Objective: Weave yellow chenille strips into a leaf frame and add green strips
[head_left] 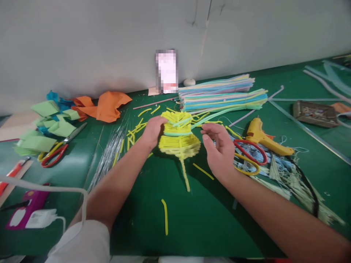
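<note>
A yellow woven straw figure (pixel 179 137) with a pale green band across its middle and a straw stem pointing towards me lies on the green table (pixel 208 219). My left hand (pixel 152 129) grips its left side, fingers curled onto the yellow strips. My right hand (pixel 219 148) hovers just right of it, fingers spread and holding nothing.
A bundle of pastel straws (pixel 222 95) lies behind. Right: yellow glue gun (pixel 263 138), red-and-yellow scissors (pixel 248 153), dry fibres (pixel 296 186), a tray (pixel 315 113). Left: a second pair of scissors (pixel 56 151), green and orange paper (pixel 109 104), thin wires (pixel 108 153). Cut yellow straw pieces (pixel 165 215) are scattered about.
</note>
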### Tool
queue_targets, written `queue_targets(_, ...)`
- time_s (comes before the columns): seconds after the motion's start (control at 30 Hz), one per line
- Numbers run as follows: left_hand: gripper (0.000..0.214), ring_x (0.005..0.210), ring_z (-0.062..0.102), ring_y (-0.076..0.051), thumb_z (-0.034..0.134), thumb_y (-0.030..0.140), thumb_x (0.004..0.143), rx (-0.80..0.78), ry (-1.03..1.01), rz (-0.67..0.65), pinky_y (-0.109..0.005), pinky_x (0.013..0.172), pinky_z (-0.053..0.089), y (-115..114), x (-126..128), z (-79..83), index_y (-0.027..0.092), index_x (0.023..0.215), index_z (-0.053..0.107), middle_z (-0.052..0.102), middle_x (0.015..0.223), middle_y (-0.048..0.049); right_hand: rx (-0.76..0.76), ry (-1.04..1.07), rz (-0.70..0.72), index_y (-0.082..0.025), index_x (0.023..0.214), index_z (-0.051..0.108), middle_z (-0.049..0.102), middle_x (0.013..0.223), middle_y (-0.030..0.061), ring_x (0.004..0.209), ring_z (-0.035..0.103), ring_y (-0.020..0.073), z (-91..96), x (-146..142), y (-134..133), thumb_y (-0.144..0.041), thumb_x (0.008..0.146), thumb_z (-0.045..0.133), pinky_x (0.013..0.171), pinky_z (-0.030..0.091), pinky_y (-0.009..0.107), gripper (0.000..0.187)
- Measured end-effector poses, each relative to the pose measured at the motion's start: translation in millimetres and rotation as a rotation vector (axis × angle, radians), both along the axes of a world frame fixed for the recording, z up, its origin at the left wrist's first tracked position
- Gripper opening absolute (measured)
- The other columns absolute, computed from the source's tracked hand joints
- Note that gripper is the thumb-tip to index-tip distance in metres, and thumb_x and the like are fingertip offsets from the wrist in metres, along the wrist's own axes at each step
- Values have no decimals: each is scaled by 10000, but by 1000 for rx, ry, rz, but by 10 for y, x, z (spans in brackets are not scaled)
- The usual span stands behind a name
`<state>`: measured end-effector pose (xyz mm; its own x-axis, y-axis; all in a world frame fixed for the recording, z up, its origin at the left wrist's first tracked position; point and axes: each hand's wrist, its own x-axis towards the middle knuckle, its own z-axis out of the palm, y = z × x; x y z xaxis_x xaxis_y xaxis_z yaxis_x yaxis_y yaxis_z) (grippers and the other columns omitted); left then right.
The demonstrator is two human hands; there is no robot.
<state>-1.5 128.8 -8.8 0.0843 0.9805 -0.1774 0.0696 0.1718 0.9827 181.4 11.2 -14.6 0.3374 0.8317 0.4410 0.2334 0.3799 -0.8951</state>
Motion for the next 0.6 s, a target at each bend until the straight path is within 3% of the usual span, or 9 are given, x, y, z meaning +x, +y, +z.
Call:
queue_targets(0.13, 174, 527, 422, -126, 627, 300, 711, 183, 538, -116, -289, 558, 337, -23, -45, 80, 197, 653, 499, 439, 555, 31, 92, 139, 3, -248, 1016, 642, 661, 974, 34, 800, 644, 161, 166, 4, -52, -245, 887, 569, 769, 552, 364, 148)
queue_targets(0.2, 202, 655, 530, -180, 657, 318, 710, 326, 783, -109, -333, 656, 415, -36, -64, 109, 192, 853, 593, 569, 701, -12, 115, 232, 1, -244, 1005, 651, 678, 914, 13, 698, 631, 134, 282, 10, -70, -208, 873, 582, 693, 555, 330, 153)
queue_targets(0.23, 330, 770, 579, -216, 673, 307, 700, 415, 855, -89, -369, 735, 449, -41, -69, 111, 191, 1000, 599, 628, 845, -49, 118, 280, 10, -233, 993, 663, 683, 894, 10, 662, 619, 124, 349, 17, -77, -190, 862, 592, 664, 552, 320, 156)
queue_targets(0.3, 534, 1032, 587, -269, 668, 232, 690, 626, 903, -86, -437, 921, 449, -48, -71, 87, 191, 1207, 538, 626, 1145, -111, 109, 336, 48, -214, 985, 687, 692, 858, 13, 668, 627, 131, 499, 48, -90, -163, 828, 622, 638, 547, 314, 177)
queue_targets(0.37, 529, 1198, 526, -268, 609, 132, 694, 815, 877, -210, -448, 1048, 398, -55, -63, 43, 193, 1215, 543, 584, 1277, -111, 115, 387, 48, -201, 968, 705, 694, 835, 18, 661, 633, 135, 660, 106, -100, -131, 802, 622, 615, 532, 313, 198)
queue_targets(0.47, 434, 1168, 537, -234, 521, 45, 703, 880, 847, -447, -412, 1036, 429, -65, -51, -18, 198, 1099, 612, 631, 1185, -76, 123, 377, -3, -187, 921, 725, 678, 757, 16, 635, 623, 137, 852, 252, -108, -101, 761, 594, 564, 491, 297, 224)
queue_targets(0.6, 386, 1048, 556, -230, 515, 47, 731, 824, 896, -534, -381, 920, 485, -55, -71, -57, 172, 1076, 636, 647, 1078, -80, -31, 94, -80, -215, 889, 722, 658, 713, -6, 561, 582, 124, 876, 510, -110, -178, 771, 625, 558, 468, 296, 157)
